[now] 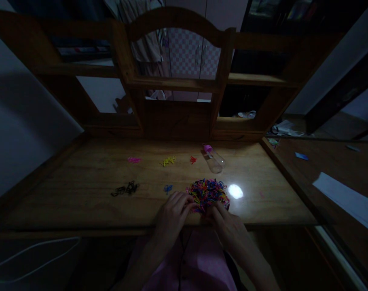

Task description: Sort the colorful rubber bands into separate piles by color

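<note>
A mixed heap of small colourful rubber bands (208, 193) lies near the table's front edge. At its left side is my left hand (175, 208), its thumb and index finger pinched together; whatever they hold is too small to make out. My right hand (225, 221) reaches into the front right of the heap with curled fingers, their tips partly hidden. Sorted by colour, small groups lie beyond and to the left: black bands (126, 188), blue bands (168, 188), pink bands (134, 160), yellow bands (168, 161) and red bands (193, 160).
A clear bottle with a pink cap (213, 159) lies on its side behind the heap. A wooden shelf unit (174, 85) rises along the table's back. To the right, a second brown surface (329, 161) carries a white paper strip (347, 198) and a small blue packet (301, 156).
</note>
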`<act>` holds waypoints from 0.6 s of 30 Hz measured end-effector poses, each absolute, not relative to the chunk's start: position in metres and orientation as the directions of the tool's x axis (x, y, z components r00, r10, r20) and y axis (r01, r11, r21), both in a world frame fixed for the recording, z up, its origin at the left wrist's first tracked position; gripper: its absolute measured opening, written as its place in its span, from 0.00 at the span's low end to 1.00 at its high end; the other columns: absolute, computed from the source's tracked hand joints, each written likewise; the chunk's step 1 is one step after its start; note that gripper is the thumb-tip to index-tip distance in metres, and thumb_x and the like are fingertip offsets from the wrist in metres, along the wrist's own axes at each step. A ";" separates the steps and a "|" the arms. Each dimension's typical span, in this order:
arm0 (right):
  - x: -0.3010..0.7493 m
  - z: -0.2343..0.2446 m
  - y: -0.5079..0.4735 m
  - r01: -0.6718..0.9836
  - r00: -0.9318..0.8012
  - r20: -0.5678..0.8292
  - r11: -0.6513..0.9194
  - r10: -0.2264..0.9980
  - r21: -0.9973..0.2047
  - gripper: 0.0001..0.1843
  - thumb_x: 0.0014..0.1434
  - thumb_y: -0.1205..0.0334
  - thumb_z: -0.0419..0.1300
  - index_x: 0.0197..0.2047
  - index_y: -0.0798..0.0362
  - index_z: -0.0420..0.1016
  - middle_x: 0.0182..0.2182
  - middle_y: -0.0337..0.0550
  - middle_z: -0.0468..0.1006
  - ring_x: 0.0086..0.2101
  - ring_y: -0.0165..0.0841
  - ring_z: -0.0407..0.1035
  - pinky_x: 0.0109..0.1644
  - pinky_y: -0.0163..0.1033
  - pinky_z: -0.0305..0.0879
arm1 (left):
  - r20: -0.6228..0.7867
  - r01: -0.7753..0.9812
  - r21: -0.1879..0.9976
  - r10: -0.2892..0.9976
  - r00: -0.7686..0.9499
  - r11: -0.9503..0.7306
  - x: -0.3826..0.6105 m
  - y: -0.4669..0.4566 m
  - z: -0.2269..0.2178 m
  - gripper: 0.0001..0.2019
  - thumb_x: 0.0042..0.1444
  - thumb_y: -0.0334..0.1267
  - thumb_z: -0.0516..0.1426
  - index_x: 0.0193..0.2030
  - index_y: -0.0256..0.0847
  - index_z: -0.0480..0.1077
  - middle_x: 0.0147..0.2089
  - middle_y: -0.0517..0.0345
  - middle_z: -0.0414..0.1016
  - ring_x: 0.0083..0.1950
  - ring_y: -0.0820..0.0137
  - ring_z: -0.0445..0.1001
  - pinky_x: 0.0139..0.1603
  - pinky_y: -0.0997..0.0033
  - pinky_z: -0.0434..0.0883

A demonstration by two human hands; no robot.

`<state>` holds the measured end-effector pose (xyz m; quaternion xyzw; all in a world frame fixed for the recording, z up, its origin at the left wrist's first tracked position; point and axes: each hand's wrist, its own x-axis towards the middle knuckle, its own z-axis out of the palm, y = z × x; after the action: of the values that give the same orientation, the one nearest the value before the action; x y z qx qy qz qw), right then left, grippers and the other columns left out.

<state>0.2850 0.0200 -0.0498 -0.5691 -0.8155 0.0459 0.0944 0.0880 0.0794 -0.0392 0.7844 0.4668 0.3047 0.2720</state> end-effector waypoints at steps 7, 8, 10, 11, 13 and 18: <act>0.284 -0.052 0.015 0.916 -0.336 0.140 0.358 0.931 -0.181 0.06 0.65 0.71 0.50 0.42 0.53 0.65 0.37 0.43 0.69 0.28 0.33 0.69 0.25 0.36 0.58 | 0.242 0.552 0.704 0.882 0.405 -0.447 0.089 0.078 -0.036 0.03 0.62 0.36 0.54 0.36 0.43 0.67 0.38 0.61 0.71 0.43 0.68 0.69 0.47 0.67 0.67; 0.283 -0.050 0.015 0.911 -0.341 0.140 0.363 0.930 -0.194 0.04 0.65 0.69 0.51 0.42 0.52 0.65 0.37 0.43 0.69 0.29 0.32 0.69 0.26 0.36 0.59 | 0.246 0.551 0.700 0.878 0.410 -0.454 0.089 0.078 -0.037 0.03 0.62 0.35 0.54 0.36 0.43 0.67 0.38 0.61 0.71 0.43 0.68 0.69 0.47 0.66 0.67; 0.280 -0.047 0.017 0.901 -0.348 0.142 0.372 0.927 -0.221 0.03 0.65 0.67 0.52 0.42 0.52 0.65 0.38 0.43 0.69 0.30 0.32 0.69 0.28 0.35 0.61 | 0.260 0.544 0.694 0.869 0.422 -0.472 0.090 0.078 -0.038 0.03 0.63 0.35 0.54 0.37 0.43 0.67 0.39 0.61 0.71 0.44 0.68 0.69 0.48 0.66 0.67; 0.278 -0.045 0.018 0.898 -0.351 0.137 0.375 0.926 -0.230 0.03 0.65 0.67 0.53 0.43 0.52 0.65 0.39 0.43 0.69 0.30 0.31 0.69 0.29 0.35 0.61 | 0.268 0.538 0.692 0.864 0.426 -0.480 0.090 0.078 -0.039 0.03 0.63 0.34 0.54 0.37 0.43 0.67 0.40 0.60 0.71 0.44 0.68 0.69 0.48 0.66 0.67; 0.275 -0.043 0.020 0.899 -0.357 0.118 0.375 0.927 -0.227 0.04 0.65 0.68 0.53 0.44 0.52 0.65 0.40 0.43 0.69 0.30 0.31 0.69 0.28 0.34 0.61 | 0.274 0.531 0.695 0.861 0.429 -0.485 0.090 0.078 -0.039 0.03 0.63 0.34 0.53 0.37 0.43 0.68 0.40 0.60 0.72 0.45 0.68 0.69 0.48 0.66 0.68; 0.271 -0.043 0.023 0.913 -0.370 0.109 0.383 0.923 -0.142 0.08 0.63 0.73 0.51 0.44 0.52 0.65 0.41 0.44 0.69 0.27 0.30 0.67 0.25 0.34 0.58 | 0.264 0.553 0.697 0.880 0.394 -0.457 0.087 0.078 -0.036 0.04 0.63 0.35 0.53 0.37 0.43 0.68 0.39 0.59 0.72 0.44 0.68 0.70 0.48 0.66 0.68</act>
<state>0.2709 0.0229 -0.0430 -0.5548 -0.8271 0.0285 0.0851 0.0870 0.0782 -0.0362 0.7932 0.4518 0.3147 0.2600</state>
